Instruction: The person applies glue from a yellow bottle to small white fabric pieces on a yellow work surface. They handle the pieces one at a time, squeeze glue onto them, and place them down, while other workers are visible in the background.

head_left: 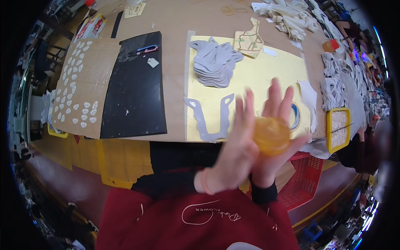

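Note:
In front of my body, above the table's near edge, both hands are raised and blurred by motion. A round, translucent amber thing [271,135] rests against the palm of my right hand [277,108], between its thumb and the upright fingers. Its exact kind is smeared. Close against its left side is my left hand [233,156], fingers stretched upward; whether it touches the amber thing I cannot tell. Behind the hands, a U-shaped grey cut piece [210,135] lies on a yellow sheet [258,75]. Farther back sits a stack of grey cut pieces [214,68].
A blue-rimmed tape roll [295,116] lies right of my hands. At left are a black board [135,100] with scissors [147,49] and a cardboard sheet [89,58] bearing small white pieces. A yellow tray [330,131] stands right, a red basket [310,179] below.

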`<state>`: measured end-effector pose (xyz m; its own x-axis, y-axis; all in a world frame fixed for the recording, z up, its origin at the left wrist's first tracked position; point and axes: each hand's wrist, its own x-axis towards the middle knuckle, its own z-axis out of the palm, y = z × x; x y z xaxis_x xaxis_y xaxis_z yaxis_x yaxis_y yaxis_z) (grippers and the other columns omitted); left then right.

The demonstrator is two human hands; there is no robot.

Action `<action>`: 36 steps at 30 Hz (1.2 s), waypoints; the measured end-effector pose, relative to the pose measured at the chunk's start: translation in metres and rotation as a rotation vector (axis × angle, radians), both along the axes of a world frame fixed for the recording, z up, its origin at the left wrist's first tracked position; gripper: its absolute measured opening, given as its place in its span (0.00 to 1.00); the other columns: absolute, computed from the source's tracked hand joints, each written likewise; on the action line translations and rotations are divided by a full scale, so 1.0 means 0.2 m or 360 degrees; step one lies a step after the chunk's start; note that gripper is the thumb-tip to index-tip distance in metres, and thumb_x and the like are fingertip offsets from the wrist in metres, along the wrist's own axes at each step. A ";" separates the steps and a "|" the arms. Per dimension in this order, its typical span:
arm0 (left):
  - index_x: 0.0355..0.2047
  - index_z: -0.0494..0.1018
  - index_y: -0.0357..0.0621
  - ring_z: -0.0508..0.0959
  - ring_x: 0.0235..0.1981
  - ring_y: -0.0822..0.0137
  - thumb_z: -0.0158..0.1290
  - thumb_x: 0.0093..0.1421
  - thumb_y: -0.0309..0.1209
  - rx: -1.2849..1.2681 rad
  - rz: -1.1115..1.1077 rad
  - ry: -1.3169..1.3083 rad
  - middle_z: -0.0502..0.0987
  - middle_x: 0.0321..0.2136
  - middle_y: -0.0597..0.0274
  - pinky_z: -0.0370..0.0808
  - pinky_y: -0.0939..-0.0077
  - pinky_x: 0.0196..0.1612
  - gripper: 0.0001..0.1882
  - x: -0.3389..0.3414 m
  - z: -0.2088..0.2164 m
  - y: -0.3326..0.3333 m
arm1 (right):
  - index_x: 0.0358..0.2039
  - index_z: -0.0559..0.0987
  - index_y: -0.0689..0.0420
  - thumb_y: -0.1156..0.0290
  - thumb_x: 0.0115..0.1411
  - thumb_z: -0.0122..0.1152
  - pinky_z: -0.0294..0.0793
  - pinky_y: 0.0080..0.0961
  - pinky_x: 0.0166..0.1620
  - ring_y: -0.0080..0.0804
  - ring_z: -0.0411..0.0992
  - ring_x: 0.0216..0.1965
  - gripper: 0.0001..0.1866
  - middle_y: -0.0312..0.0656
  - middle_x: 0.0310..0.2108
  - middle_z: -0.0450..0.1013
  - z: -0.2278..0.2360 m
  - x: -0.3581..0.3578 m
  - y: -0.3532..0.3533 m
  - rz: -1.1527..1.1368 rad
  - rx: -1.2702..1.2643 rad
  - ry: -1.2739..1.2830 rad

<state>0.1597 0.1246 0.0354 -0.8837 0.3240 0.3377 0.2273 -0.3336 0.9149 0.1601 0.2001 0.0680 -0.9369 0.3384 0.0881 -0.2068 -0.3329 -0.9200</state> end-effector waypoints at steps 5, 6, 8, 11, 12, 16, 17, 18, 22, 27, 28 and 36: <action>0.67 0.33 0.31 0.35 0.70 0.53 0.26 0.65 0.62 -0.0255 -0.0002 0.0064 0.36 0.69 0.42 0.32 0.58 0.69 0.47 0.04 -0.01 0.05 | 0.69 0.35 0.58 0.26 0.58 0.20 0.36 0.40 0.69 0.41 0.32 0.72 0.53 0.52 0.71 0.34 -0.11 0.16 -0.15 0.0215 0.0292 0.0158; 0.67 0.33 0.30 0.36 0.70 0.52 0.26 0.64 0.63 -0.0272 -0.0006 0.0016 0.37 0.68 0.41 0.32 0.57 0.69 0.49 0.07 -0.02 0.04 | 0.69 0.37 0.57 0.28 0.59 0.22 0.34 0.40 0.69 0.40 0.35 0.71 0.51 0.51 0.71 0.37 -0.10 0.18 -0.21 0.0129 0.0372 0.0224; 0.67 0.33 0.29 0.38 0.70 0.51 0.25 0.63 0.66 -0.0277 -0.0014 -0.0022 0.38 0.68 0.38 0.33 0.55 0.69 0.51 0.05 -0.01 0.04 | 0.69 0.34 0.59 0.33 0.62 0.27 0.34 0.39 0.69 0.41 0.34 0.71 0.49 0.51 0.71 0.34 -0.11 0.18 -0.20 0.0131 0.0235 0.0190; 0.67 0.32 0.29 0.36 0.70 0.47 0.24 0.63 0.64 0.0156 0.0085 0.0174 0.37 0.68 0.36 0.32 0.57 0.68 0.50 0.11 -0.02 0.16 | 0.68 0.31 0.61 0.40 0.66 0.34 0.34 0.39 0.69 0.43 0.33 0.71 0.47 0.51 0.71 0.31 -0.11 0.16 -0.13 0.0147 0.0038 0.0136; 0.67 0.32 0.30 0.36 0.70 0.46 0.24 0.65 0.62 0.0359 0.0101 0.0192 0.37 0.68 0.35 0.31 0.57 0.68 0.48 0.12 -0.01 0.18 | 0.68 0.31 0.61 0.41 0.66 0.35 0.34 0.38 0.69 0.43 0.34 0.71 0.46 0.51 0.71 0.31 -0.09 0.16 -0.11 0.0093 0.0085 0.0109; 0.67 0.35 0.32 0.37 0.70 0.48 0.26 0.65 0.63 -0.0114 -0.0020 0.0011 0.36 0.68 0.36 0.34 0.58 0.69 0.48 0.14 -0.03 0.09 | 0.68 0.34 0.61 0.45 0.67 0.39 0.40 0.37 0.68 0.41 0.39 0.70 0.44 0.51 0.70 0.38 0.01 0.05 0.03 -0.0128 0.0297 -0.0005; 0.67 0.34 0.32 0.37 0.70 0.46 0.28 0.64 0.64 -0.0334 -0.0090 0.0186 0.36 0.68 0.35 0.36 0.58 0.69 0.49 0.12 -0.03 0.08 | 0.68 0.35 0.61 0.48 0.67 0.41 0.45 0.37 0.67 0.42 0.41 0.70 0.43 0.52 0.70 0.40 -0.01 0.05 0.06 -0.0126 0.0159 -0.0028; 0.67 0.35 0.33 0.37 0.70 0.46 0.28 0.65 0.63 -0.0282 -0.0180 0.0178 0.36 0.68 0.37 0.36 0.58 0.69 0.48 0.10 -0.02 0.07 | 0.69 0.36 0.61 0.50 0.67 0.43 0.50 0.37 0.66 0.43 0.44 0.69 0.43 0.52 0.69 0.42 -0.04 0.05 0.08 -0.0127 0.0013 -0.0065; 0.68 0.37 0.37 0.36 0.70 0.46 0.28 0.67 0.57 -0.0075 -0.0548 0.0137 0.36 0.69 0.44 0.36 0.56 0.68 0.41 0.05 0.04 0.07 | 0.68 0.41 0.57 0.54 0.62 0.56 0.63 0.33 0.58 0.41 0.56 0.60 0.45 0.53 0.62 0.54 -0.01 0.09 -0.03 -0.0571 0.0420 -0.0099; 0.68 0.49 0.43 0.42 0.70 0.48 0.28 0.67 0.58 -0.0182 -0.1313 0.0218 0.48 0.69 0.57 0.34 0.42 0.66 0.39 -0.11 0.08 -0.12 | 0.65 0.53 0.58 0.66 0.58 0.62 0.73 0.26 0.44 0.32 0.71 0.38 0.39 0.45 0.42 0.70 -0.05 -0.02 0.36 -0.0569 -0.0036 0.0060; 0.67 0.51 0.44 0.45 0.70 0.49 0.30 0.67 0.56 -0.0170 -0.1169 0.0294 0.51 0.68 0.59 0.35 0.41 0.66 0.37 -0.13 0.10 -0.14 | 0.64 0.54 0.59 0.70 0.57 0.63 0.74 0.27 0.44 0.31 0.72 0.37 0.39 0.45 0.40 0.70 -0.10 -0.01 0.40 -0.0417 -0.0388 0.0110; 0.44 0.74 0.32 0.76 0.46 0.66 0.43 0.67 0.28 -0.0068 -0.0276 -0.0343 0.79 0.40 0.53 0.69 0.72 0.53 0.14 -0.20 0.07 -0.27 | 0.60 0.59 0.56 0.62 0.60 0.61 0.73 0.27 0.46 0.32 0.72 0.39 0.31 0.44 0.42 0.70 -0.11 -0.01 0.42 -0.0690 -0.0164 0.0273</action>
